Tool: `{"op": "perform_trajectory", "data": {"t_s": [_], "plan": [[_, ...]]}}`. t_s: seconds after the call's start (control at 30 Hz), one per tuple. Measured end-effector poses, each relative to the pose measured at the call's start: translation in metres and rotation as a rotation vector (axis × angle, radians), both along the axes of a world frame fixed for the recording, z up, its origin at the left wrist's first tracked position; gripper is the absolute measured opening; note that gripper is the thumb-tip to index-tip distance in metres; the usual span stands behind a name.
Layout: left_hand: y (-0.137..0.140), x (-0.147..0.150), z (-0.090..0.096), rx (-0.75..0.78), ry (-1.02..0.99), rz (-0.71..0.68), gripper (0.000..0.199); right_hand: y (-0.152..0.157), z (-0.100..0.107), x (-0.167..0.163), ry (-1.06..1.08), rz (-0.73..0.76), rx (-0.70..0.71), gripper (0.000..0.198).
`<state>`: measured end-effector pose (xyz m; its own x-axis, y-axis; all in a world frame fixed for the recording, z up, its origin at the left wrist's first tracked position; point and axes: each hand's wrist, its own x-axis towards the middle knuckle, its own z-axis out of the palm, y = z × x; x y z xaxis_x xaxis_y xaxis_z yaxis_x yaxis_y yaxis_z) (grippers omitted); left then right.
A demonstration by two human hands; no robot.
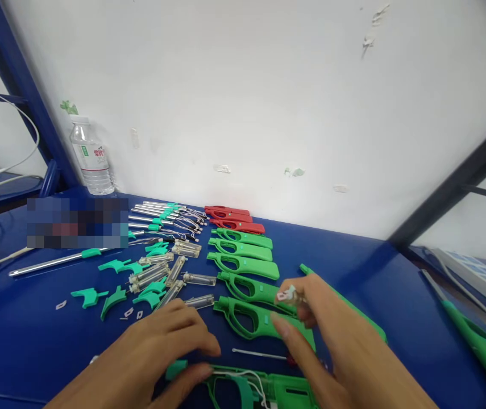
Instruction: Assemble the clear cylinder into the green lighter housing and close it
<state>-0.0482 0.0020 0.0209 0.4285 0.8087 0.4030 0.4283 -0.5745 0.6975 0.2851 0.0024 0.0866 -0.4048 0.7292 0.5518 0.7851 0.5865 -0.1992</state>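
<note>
left hand (161,346): near centre, palm down, fingers spread and loosely curled, thumb pressing the near green housing (264,392) at its left end. Not clamped, more a pin-down.
near green housing: open half-shell at the near edge, white wire (251,378) looped inside it, between the two hands.
right hand (332,341): right of centre, thumb and fingertips pinched on a small clear part with a pink tip (287,294), held just above the row of shells. Looks like a valve or igniter piece, too blurred to be sure.
step, my read: seating the small part into the open shell. Keep the left thumb firm so the shell can't slide, keep the wire clear of the seat, lower the part square, don't force it.
thin metal rod (260,355): lies loose between shell and row; easy to knock.
green handle shells (243,264): row running far to near, centre.
red handle shells (232,218): far end of that row.
clear tubes (157,275): left of the row, with teal triggers (117,284) among them.
metal tubes (149,213): far left group.
table (374,272): blue, glossy.
water bottle (91,162): far left against the white wall (268,85).
blue frame (451,190): struts at left and right.
</note>
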Motion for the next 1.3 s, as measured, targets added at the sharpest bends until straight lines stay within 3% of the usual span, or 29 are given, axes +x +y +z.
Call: {"op": "perform_trajectory", "data": {"t_s": [0.2, 0.33, 0.47, 0.6, 0.73, 0.83, 1.1, 1.3], "plan": [[0.009, -0.002, -0.016, 0.071, 0.084, -0.121, 0.032, -0.006, -0.007, 0.016, -0.181, 0.079, -0.302, 0.038], [0.011, -0.004, -0.016, -0.009, 0.147, -0.184, 0.041, -0.006, -0.014, 0.008, -0.181, 0.031, -0.441, 0.046], [0.009, -0.007, -0.013, -0.104, 0.143, -0.176, 0.033, -0.003, -0.020, -0.002, -0.173, 0.037, -0.528, 0.043], [0.009, 0.006, 0.002, -0.130, 0.153, -0.069, 0.025, -0.002, -0.024, -0.006, -0.199, 0.033, -0.508, 0.040], [0.014, 0.031, 0.025, -0.130, 0.101, 0.047, 0.032, -0.004, -0.025, -0.007, -0.234, 0.038, -0.446, 0.039], [0.012, 0.038, 0.033, -0.156, 0.056, 0.081, 0.034, -0.003, -0.025, -0.009, -0.253, 0.052, -0.383, 0.038], [0.001, -0.011, 0.006, -0.190, 0.189, 0.074, 0.032, -0.006, -0.023, -0.014, -0.283, 0.188, -0.280, 0.039], [0.008, -0.030, -0.004, -0.171, 0.238, 0.026, 0.036, -0.002, -0.029, -0.020, -0.303, 0.204, -0.201, 0.044]]}}
